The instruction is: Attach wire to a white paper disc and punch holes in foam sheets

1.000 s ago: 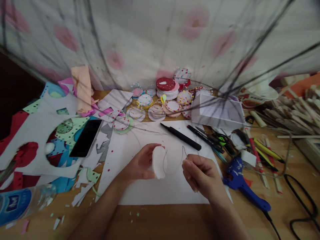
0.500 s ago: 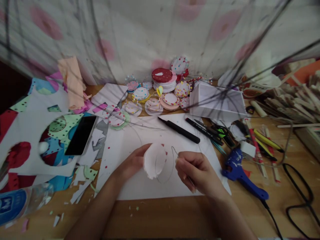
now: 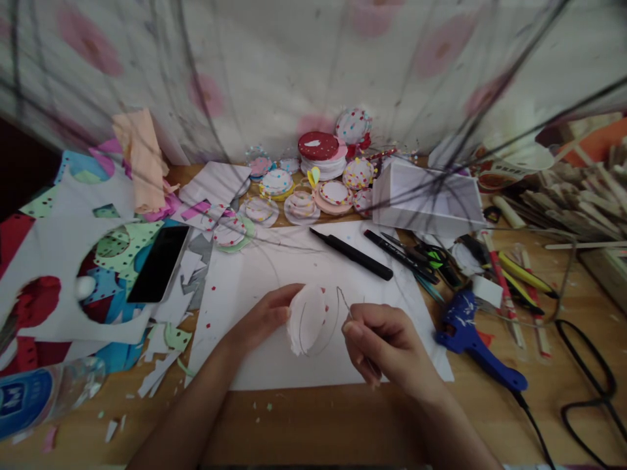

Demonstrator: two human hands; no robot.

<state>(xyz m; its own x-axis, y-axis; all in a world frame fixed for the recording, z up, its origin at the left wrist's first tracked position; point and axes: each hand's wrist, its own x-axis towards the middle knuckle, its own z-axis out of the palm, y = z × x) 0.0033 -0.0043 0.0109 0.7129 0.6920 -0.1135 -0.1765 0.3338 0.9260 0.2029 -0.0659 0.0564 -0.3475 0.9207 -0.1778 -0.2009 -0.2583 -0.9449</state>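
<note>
A white paper disc (image 3: pixel 307 320) with small red dots along its right edge is pinched in my left hand (image 3: pixel 267 318), tilted above a white sheet (image 3: pixel 274 372). My right hand (image 3: pixel 379 339) is closed on a thin wire (image 3: pixel 337 313), whose bent tip rises from the fingers. The wire curves down in a loop and passes across the face of the disc. Whether it is fastened to the disc I cannot tell. Beyond my hands a black pen-shaped tool (image 3: pixel 351 253) lies on the sheet.
Small dotted paper cakes (image 3: pixel 277 183) stand at the back beside a white box (image 3: pixel 426 199). To the right lie a blue glue gun (image 3: pixel 470 339), scissors (image 3: pixel 435 258) and yellow-handled pliers (image 3: pixel 526 277). Paper scraps, a phone (image 3: pixel 159 264) and a plastic bottle (image 3: pixel 44 391) are on the left.
The disc has shifted slightly right and turned to look narrower. My right hand has dropped a little, still gripping the wire.
</note>
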